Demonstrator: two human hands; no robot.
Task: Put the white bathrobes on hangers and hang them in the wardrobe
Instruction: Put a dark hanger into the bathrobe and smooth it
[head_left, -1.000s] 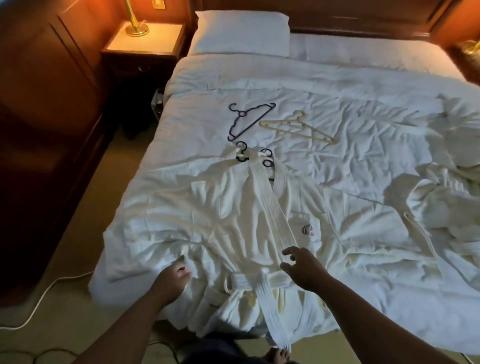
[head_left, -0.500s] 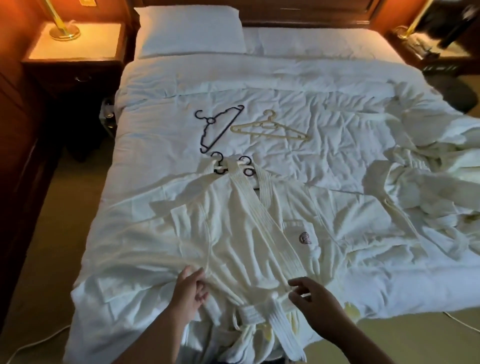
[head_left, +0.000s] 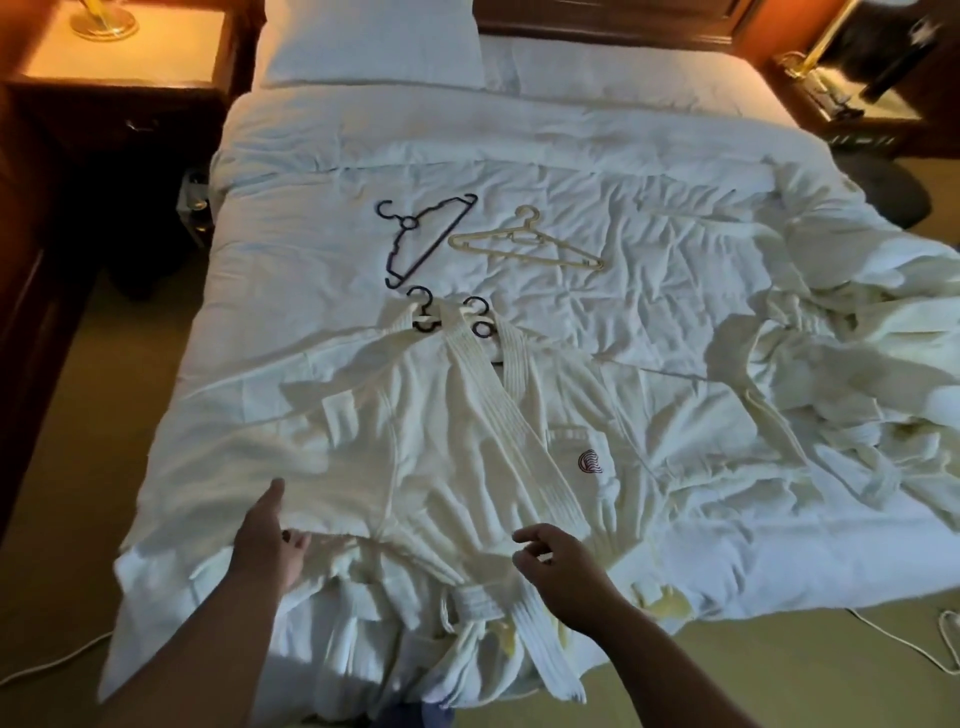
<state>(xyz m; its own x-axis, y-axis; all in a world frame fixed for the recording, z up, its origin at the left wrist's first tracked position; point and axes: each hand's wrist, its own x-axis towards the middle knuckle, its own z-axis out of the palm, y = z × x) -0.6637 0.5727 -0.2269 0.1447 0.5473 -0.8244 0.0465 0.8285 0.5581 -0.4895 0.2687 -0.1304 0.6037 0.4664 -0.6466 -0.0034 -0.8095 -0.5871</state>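
Observation:
A white bathrobe (head_left: 467, 457) lies face up on the bed (head_left: 571, 171), its belt (head_left: 480, 605) tied at the waist. Two dark hanger hooks (head_left: 423, 314) stick out of its collar. Beyond it lie a loose dark hanger (head_left: 415, 234) and a cream hanger (head_left: 524, 244). A second white bathrobe (head_left: 831, 405) is heaped at the right. My left hand (head_left: 270, 540) holds the edge of the robe's left sleeve, thumb on top and fingers tucked under the fold. My right hand (head_left: 556, 561) hovers just above the belt with loosely curled fingers and holds nothing.
A pillow (head_left: 374, 41) lies at the headboard. A lit nightstand (head_left: 119, 52) stands at the left, and another nightstand (head_left: 847, 104) with dark items stands at the right. White cables (head_left: 888, 631) trail on the floor by the bed's near corners.
My left hand slid out to the left onto the sleeve's edge. My right hand shifted slightly and its fingers loosened. The view swung toward the bed's right side.

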